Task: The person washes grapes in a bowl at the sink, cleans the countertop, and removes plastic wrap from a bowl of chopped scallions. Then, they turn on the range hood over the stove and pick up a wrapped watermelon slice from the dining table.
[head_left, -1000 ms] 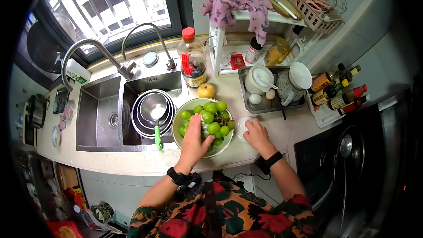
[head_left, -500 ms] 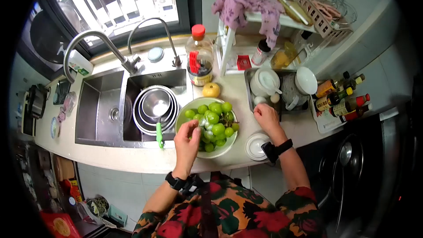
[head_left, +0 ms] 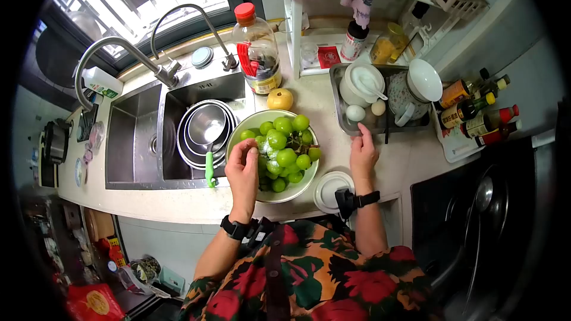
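A pale bowl (head_left: pixel 305 188) full of green grapes (head_left: pixel 286 157) sits on the counter, with a whitish patch over some of the fruit. At the bowl's left rim is my left hand (head_left: pixel 242 175), its fingers loosely bent and nothing visible in them. My right hand (head_left: pixel 364 157) is over the counter to the right of the bowl, index finger stretched towards a metal tray (head_left: pixel 357 130) and nothing visible in its grip. In that tray are a white lidded pot (head_left: pixel 361 86), a white egg (head_left: pixel 355 113) and a brownish egg (head_left: pixel 378 107). Below my right hand lies a white round lid (head_left: pixel 331 192).
Left of the bowl, a double sink (head_left: pixel 137 137) holds nested metal bowls (head_left: pixel 208 123) and a green-handled tool (head_left: pixel 210 169). A yellow round fruit (head_left: pixel 280 99) and a red-capped bottle (head_left: pixel 257 53) stand behind. Sauce bottles (head_left: pixel 476 110) and a dark stove (head_left: pixel 452 214) are at right.
My right hand has drawn back from the tray's front edge, and its index finger now extends. My left hand stays by the bowl's left side. The view has shifted slightly.
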Demonstrator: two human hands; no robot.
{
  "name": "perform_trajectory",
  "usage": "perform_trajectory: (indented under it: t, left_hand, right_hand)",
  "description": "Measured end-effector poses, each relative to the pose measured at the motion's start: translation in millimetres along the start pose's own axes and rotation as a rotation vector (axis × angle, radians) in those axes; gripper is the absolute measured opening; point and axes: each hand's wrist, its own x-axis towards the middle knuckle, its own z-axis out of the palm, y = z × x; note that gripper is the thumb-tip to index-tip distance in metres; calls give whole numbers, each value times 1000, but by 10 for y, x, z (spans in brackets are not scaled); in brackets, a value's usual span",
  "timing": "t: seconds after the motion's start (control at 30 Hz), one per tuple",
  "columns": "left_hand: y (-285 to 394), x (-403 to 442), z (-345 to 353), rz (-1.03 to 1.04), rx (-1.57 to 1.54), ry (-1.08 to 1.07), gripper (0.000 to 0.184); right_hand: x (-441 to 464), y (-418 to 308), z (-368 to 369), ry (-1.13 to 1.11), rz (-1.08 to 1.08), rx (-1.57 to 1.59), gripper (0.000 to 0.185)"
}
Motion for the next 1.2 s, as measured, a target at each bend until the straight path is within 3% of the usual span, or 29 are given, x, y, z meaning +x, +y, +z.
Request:
perform_trajectory:
  t: [0.03,0.13,0.17,0.23,0.37,0.43,0.47,0.63,0.77,0.9,0.97,1.2]
  left_hand:
    - [-5,6,3,4,-8,9,15]
    - [-48,42,-7,-35,-57,-13,15]
    - [-35,60,-7,-28,-53,-14,15]
    - [-19,67,8,-7,-65,-40,15]
    - [-52,95,-31,-44,-99,-60,15]
    - [-45,94,-43,-35,-89,-64,15]
    - [-71,105,-48,-46,-65,-71,15]
    - [-91,119,-69,-79,-136,-52,13]
    - [-73,72,-96,-66,-129,-37,14]
    - [-58,29,-116,-91,-122,-32,13]
    - [-61,24,-101,-90,-122,-13,13]
    - [36,-65,-134,-55,-198,-67,16]
  right_hand:
    - [25,-16,-37,-122,161,136,33]
    - [22,-322,-484,-694,67,3,46]
    - [-41,-384,-537,-690,64,10,46]
    - [-158,-447,-582,-848,-312,-115,44]
    - [-198,-286,-466,-895,-207,-156,39]
    - [-163,-234,-482,-940,-86,-9,30]
    - [-141,-228,-537,-931,-91,-17,30]
    - [309,-653,-965,-459,38,-31,23]
    - [862,-1053,-930,-10,-298,-162,22]
    - [1293,-951,-527,-13,-429,-494,26]
    - [1422,-809,-323,55,-794,-572,29]
    - [1340,-559,-46,-43,-888,-678,28]
